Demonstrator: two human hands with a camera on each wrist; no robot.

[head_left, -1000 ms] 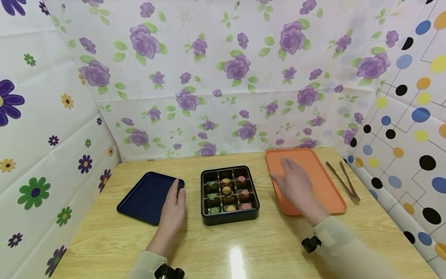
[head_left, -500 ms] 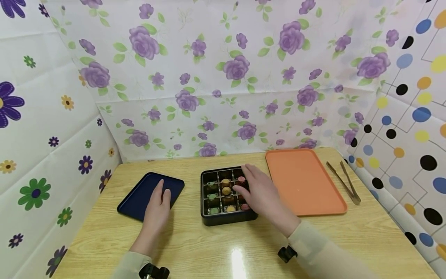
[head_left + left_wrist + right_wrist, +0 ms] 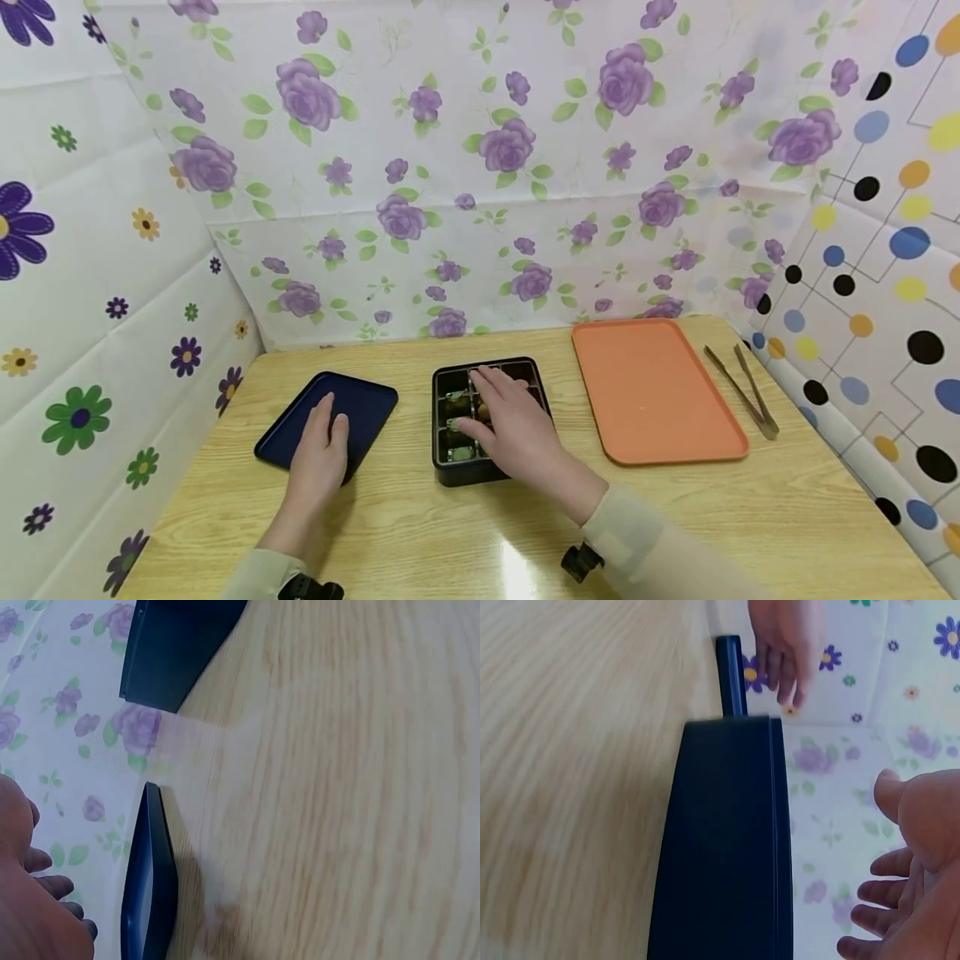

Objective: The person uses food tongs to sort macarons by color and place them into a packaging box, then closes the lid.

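My left hand [image 3: 318, 454] is held over the dark blue tray [image 3: 367, 408], fingers extended and thumb apart. In the left wrist view that hand [image 3: 37, 907] holds nothing, and a gap separates it from the tray [image 3: 139, 900]. Over the black divided box [image 3: 468, 477] hovers my right hand [image 3: 517, 429], its fingers extended. The right wrist view shows this hand [image 3: 922, 877] raised above the box [image 3: 720, 840], without contact. Small round sweet-like pieces, one of them a green piece [image 3: 460, 454], sit in the box's compartments. My right hand hides the right-hand compartments.
An orange tray [image 3: 660, 392] lies to the right on the wooden table [image 3: 420, 542]. Metal tongs [image 3: 750, 400] rest beside it, spread apart. A flowered cloth [image 3: 465, 167] hangs behind the table, and patterned cloths line both sides.
My right hand has swept left from above the orange tray to above the black box. My left hand has shifted left, from the blue tray's right edge to over the tray.
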